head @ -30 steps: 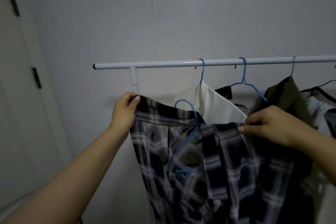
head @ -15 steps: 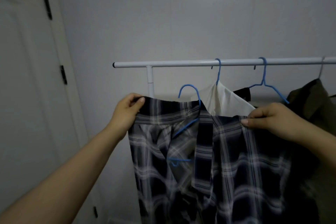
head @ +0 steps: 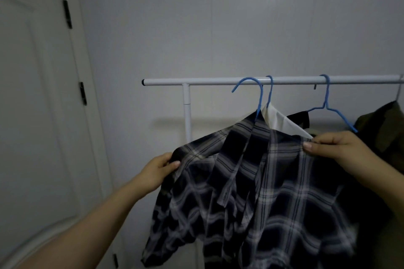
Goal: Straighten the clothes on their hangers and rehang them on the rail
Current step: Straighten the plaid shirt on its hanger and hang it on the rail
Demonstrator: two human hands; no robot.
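A dark blue and white plaid shirt [head: 273,192] hangs on a blue hanger [head: 259,98]. The hanger's hook reaches up to the white rail [head: 209,82]; whether it rests on the rail I cannot tell. My left hand [head: 159,169] grips the shirt's left shoulder. My right hand [head: 334,148] pinches its right shoulder. Both shoulders are pulled outward and the shirt front falls open in the middle.
On the rail to the right hang a white garment [head: 282,121] on a blue hanger, an empty-looking blue hanger [head: 328,107] and an olive garment [head: 382,129]. The rail's white post [head: 187,111] stands left of the shirt. A white door [head: 32,116] is at the left.
The plaid shirt and its hanger have risen, bringing the hook from below the rail up to rail level. Both hands moved lower on the shoulders, and my view shifted left.
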